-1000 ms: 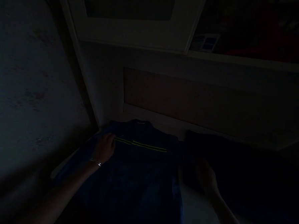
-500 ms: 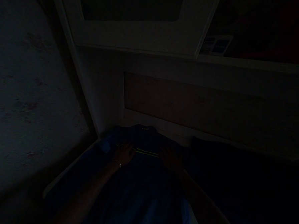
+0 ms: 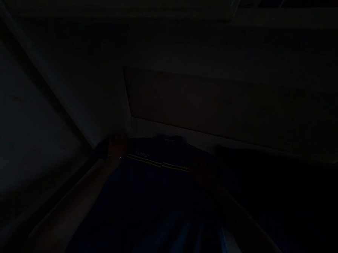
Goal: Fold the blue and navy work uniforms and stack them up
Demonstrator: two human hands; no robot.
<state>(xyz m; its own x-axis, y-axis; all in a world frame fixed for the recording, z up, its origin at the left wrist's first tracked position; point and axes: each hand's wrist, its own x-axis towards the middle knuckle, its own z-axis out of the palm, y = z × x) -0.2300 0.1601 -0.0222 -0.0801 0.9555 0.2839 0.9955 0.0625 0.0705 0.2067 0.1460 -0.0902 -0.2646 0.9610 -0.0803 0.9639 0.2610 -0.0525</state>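
Observation:
A dark blue shirt (image 3: 154, 186) with yellow-green chest stripes and small lettering lies spread out, its collar toward the back. My left hand (image 3: 117, 145), with a bangle at the wrist, rests on the shirt's left shoulder near the sleeve. Its fingers look stretched out, though the light is very dim. Across the chest, at the right end of the stripes, my right hand (image 3: 203, 171) lies flat with its fingers apart. Neither hand visibly grips the fabric.
Dark cloth (image 3: 262, 188) lies to the right of the shirt. Behind is a pale frame with a brownish panel (image 3: 187, 101). A cabinet edge (image 3: 121, 12) overhangs above, and a wall (image 3: 21, 126) stands close on the left.
My left hand has moved left and up, from the chest stripes to the shoulder, uncovering the lettering. My right hand stays on the chest. The shirt's left side looks more spread, and the view has tilted down.

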